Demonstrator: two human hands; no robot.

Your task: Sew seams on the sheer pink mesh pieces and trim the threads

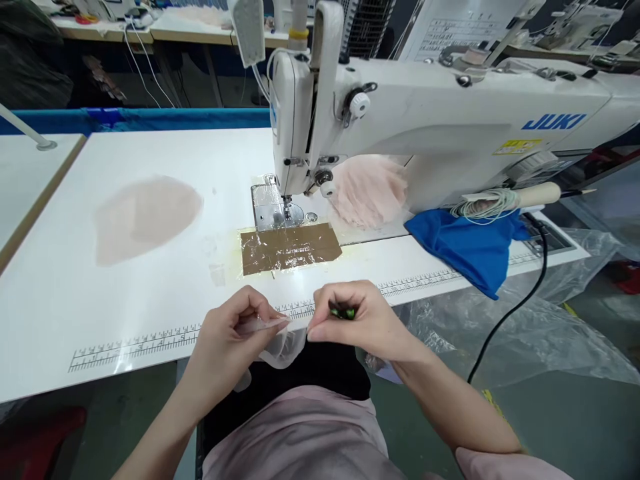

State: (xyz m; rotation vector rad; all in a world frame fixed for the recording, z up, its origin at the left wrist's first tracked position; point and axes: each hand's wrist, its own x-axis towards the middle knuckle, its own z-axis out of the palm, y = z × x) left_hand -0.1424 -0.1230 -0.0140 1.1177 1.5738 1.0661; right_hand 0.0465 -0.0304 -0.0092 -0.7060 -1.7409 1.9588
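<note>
My left hand [225,343] is closed in a pinch on a piece of thin, sheer whitish fabric [286,350], which hangs down in front of my lap. On the other side of it, my right hand [365,320] has thumb and forefinger pressed together at the fabric's edge. A small green and black object [343,311] is tucked inside the curled right fingers; most of it is hidden, so its kind does not show. Both hands are at the table's front edge, nearer to me than the sewing machine's presser foot [287,210].
A white JUKI sewing machine [450,100] spans the back right. Brown tape [290,250] covers the table before its needle plate. A sheer pale piece [150,217] lies left, pink gathered fabric [370,190] under the machine arm. Blue cloth [465,243] and a black cable [517,313] are right.
</note>
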